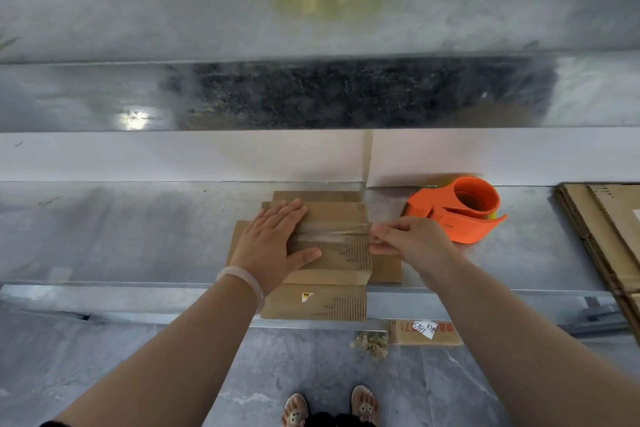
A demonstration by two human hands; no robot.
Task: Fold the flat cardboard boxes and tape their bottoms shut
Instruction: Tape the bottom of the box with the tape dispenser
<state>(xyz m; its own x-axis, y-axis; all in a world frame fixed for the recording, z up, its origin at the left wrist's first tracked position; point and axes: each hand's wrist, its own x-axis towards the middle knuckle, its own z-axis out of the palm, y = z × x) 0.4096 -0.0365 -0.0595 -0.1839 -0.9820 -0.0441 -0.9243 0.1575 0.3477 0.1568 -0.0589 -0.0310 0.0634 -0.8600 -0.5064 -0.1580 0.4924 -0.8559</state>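
One box [341, 263] lies under the flat left hand [277, 239]; right hand [408, 239] pinches tape [329, 230] at its edge.

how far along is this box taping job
Done: the box flaps are folded shut, a clear tape strip lies along the seam, the orange dispenser sits aside. In hand: the left hand presses on the box while the right hand works the tape's end at the right edge. Left: the stack of flat cardboard, unfolded.
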